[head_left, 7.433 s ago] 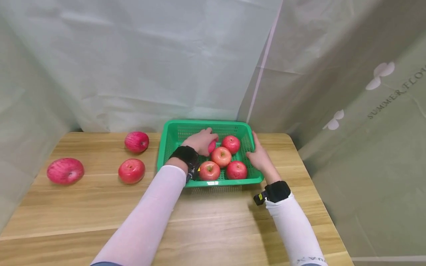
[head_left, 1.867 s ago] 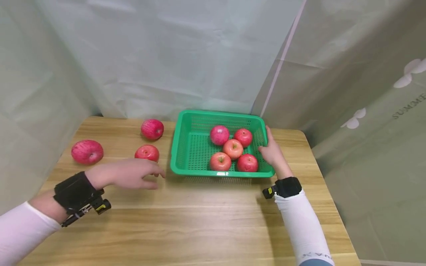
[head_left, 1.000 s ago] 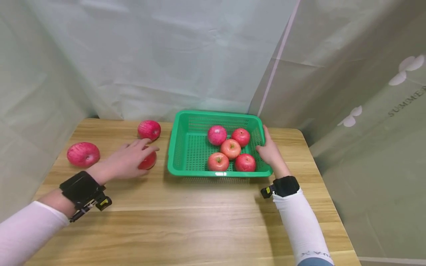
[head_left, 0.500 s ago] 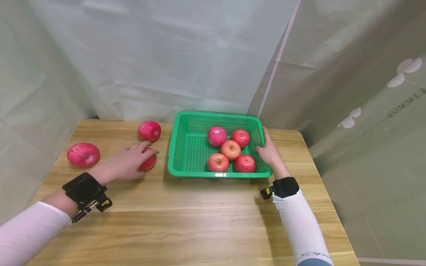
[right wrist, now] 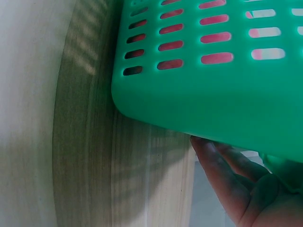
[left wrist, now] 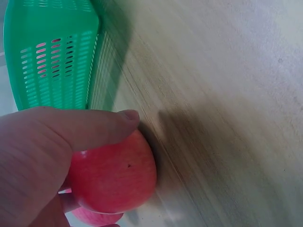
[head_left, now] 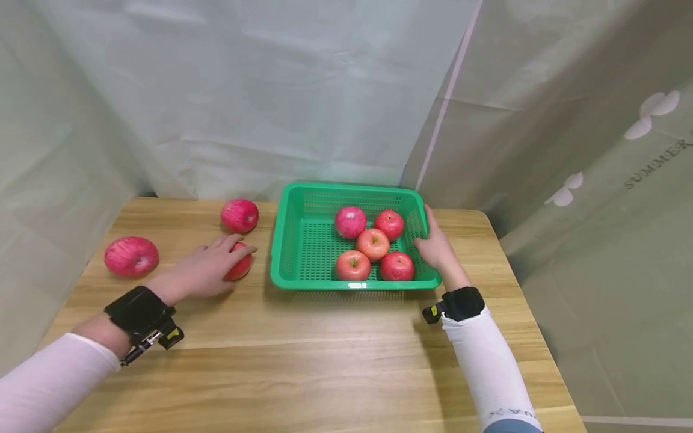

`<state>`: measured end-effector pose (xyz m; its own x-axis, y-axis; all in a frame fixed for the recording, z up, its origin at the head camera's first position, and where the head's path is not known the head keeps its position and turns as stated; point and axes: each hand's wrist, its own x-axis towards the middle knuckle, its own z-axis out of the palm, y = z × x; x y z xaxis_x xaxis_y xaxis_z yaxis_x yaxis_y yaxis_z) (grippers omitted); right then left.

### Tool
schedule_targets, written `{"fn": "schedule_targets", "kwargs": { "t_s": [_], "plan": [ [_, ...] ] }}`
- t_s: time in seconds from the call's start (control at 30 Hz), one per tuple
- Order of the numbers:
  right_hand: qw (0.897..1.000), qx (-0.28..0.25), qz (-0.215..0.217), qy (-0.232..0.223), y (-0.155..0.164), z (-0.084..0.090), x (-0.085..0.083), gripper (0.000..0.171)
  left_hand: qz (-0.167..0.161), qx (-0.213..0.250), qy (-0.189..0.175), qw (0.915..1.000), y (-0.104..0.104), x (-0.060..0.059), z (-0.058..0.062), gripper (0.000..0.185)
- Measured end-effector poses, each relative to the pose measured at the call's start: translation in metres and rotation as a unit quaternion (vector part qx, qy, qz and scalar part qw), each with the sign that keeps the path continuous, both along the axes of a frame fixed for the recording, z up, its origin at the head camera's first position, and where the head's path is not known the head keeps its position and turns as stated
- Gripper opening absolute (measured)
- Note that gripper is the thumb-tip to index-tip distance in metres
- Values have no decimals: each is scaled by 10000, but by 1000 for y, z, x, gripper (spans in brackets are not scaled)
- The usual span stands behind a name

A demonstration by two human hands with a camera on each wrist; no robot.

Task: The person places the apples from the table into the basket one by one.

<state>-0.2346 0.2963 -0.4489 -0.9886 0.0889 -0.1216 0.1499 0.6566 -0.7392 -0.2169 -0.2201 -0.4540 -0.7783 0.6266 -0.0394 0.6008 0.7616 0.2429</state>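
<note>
My left hand (head_left: pixel 208 264) curls over a red apple (head_left: pixel 240 263) on the table, left of the green basket. In the left wrist view the thumb lies along one side of that apple (left wrist: pixel 116 172), and part of another apple shows behind it. My right hand (head_left: pixel 437 248) holds the right end of the green plastic basket (head_left: pixel 277 240), thumb inside the rim and fingers outside. The right wrist view shows fingertips (right wrist: pixel 208 149) against the basket's outer wall. Several apples (head_left: pixel 372 245) sit inside the basket, grouped to the right.
One apple (head_left: pixel 240 216) lies near the table's back edge, and another apple (head_left: pixel 132 257) lies at the far left. Grey-green sheeting (head_left: pixel 260 108) hangs behind and beside the wooden table (head_left: pixel 325 373). Each wrist wears a black band with a small camera.
Earlier, the left hand placed an apple at the back of the basket's group. It then came back left and took hold of the apple on the table. The right hand stayed on the basket.
</note>
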Motion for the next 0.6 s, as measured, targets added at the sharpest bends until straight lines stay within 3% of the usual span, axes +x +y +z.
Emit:
{"fn": "schedule_targets", "kwargs": {
  "t_s": [0.33, 0.6],
  "plan": [
    [10000, -8, -14, 4, 0, -1, 0, 93, -273, 146, 270, 9992, -3, -3, -4, 74],
    [10000, -17, -30, -9, -1, 0, 0, 92, -219, 160, 172, 9995, -2, -4, -5, 75]
  ]
}}
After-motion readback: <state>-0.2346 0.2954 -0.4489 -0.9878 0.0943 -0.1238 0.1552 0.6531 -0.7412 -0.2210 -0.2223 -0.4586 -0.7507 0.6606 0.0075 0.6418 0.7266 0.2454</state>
